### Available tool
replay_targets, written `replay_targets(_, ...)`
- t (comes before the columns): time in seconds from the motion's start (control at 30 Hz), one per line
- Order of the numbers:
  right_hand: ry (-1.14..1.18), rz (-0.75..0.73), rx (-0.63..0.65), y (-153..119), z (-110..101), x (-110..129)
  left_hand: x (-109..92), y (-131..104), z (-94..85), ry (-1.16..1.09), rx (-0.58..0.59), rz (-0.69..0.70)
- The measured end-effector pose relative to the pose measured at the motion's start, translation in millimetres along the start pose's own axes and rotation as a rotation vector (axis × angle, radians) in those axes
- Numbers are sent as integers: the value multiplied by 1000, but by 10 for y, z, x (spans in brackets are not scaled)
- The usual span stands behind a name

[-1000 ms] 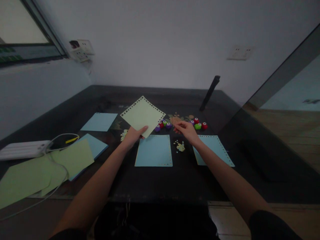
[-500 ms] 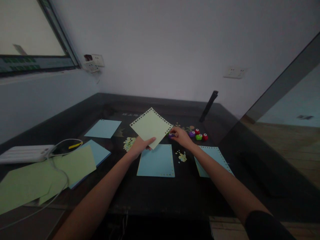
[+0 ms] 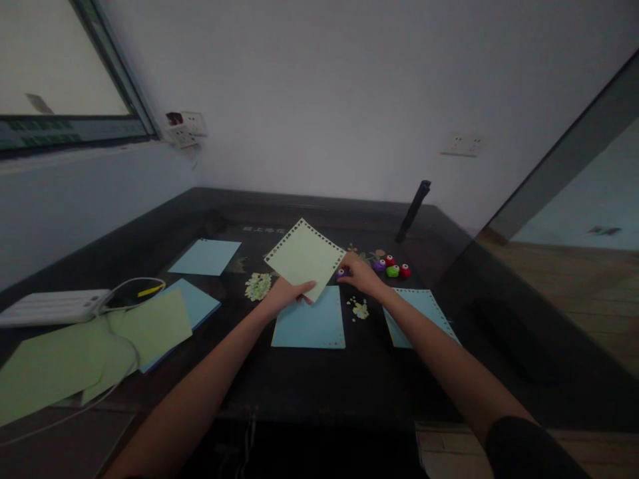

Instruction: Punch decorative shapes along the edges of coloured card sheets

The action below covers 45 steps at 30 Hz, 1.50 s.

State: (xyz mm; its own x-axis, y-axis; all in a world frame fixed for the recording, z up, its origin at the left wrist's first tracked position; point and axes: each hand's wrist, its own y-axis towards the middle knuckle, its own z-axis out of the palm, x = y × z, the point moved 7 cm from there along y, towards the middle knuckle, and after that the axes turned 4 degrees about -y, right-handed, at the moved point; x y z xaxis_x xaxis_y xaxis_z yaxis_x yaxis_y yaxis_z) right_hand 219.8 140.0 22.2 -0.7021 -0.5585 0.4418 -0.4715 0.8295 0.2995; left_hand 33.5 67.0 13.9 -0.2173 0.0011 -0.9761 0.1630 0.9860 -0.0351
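My left hand (image 3: pixel 290 294) grips the lower corner of a pale green paper sheet (image 3: pixel 304 256), thumb on top. Small holes line the sheet's two far edges. My right hand (image 3: pixel 360 274) pinches a small purple paper punch (image 3: pixel 342 273) at the sheet's right edge; whether the paper is inside its slot I cannot tell. Beneath the raised sheet lies a blue paper (image 3: pixel 308 326) with tiny holes near its lower right corner. A heap of punched paper bits (image 3: pixel 258 286) sits left of my left hand, and a smaller pile (image 3: pixel 360 310) is below my right hand.
Another purple punch (image 3: pixel 379 265), two red ones and a green punch (image 3: pixel 393 271) stand beyond my right wrist. Hole-edged blue paper (image 3: pixel 424 309) lies partly under my right forearm. Leftward are a blue sheet (image 3: pixel 206 257), green sheets (image 3: pixel 150 326) and a white power strip (image 3: pixel 50 307) with cable.
The green sheet has shifted slightly right and toward me in my left hand. My right hand stays at its right edge with the purple punch. The view has turned slightly.
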Motion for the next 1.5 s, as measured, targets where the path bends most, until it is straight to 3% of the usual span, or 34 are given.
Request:
replay_targets(0.13, 304, 187, -69, -236, -120, -40, -54, -49, 162, 20, 43, 27)
replay_targets(0.23, 630, 382, -5, -537, -130, -42, -121, -76, 281, -1, 41, 39)
replay_targets(0.4, 1039, 533, -31, -943, -220, 58, -172, -112, 543, -34, 57, -11)
replay_targets(0.53, 1275, 574, 2, -1061, -213, 107, -163, -194, 604, -19, 32, -56)
replay_targets(0.73, 1368, 637, -3, -1131, -192, 118, -158, -308, 516, 173, 0, -148)
replay_targets(1.03, 1410, 755, -31, -1209, -31, 147, -50, -352, 605, 170, 18, -205)
replay_targets(1.5, 1273, 747, -105, -1215, -52, 154, 31, -383, 619, 266, 38, -220)
